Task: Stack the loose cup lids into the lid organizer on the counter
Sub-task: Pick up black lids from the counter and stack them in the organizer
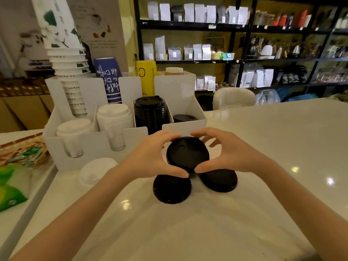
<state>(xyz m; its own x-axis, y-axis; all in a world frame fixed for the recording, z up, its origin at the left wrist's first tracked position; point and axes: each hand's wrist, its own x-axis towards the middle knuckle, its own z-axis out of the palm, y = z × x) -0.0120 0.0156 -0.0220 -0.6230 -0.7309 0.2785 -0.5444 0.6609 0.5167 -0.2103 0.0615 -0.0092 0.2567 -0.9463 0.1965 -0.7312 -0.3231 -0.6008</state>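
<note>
A black cup lid (187, 154) is held between both hands just in front of the white lid organizer (90, 146). My left hand (150, 159) grips its left rim and my right hand (229, 153) grips its right rim. Two more black lids lie on the white counter below: one at the left (172, 189), one at the right (219, 180). A loose white lid (96, 171) rests by the organizer's front. In the organizer stand two white lid stacks (113, 117), a tall black lid stack (150, 112) and a low black stack (184, 118).
Cup stacks rise behind the organizer: white patterned (66, 61), blue (108, 80), yellow (146, 76). Green packets (11, 187) lie on a tray at the left. The white counter (263, 138) stretches right. Dark shelves of bags (197, 34) fill the background.
</note>
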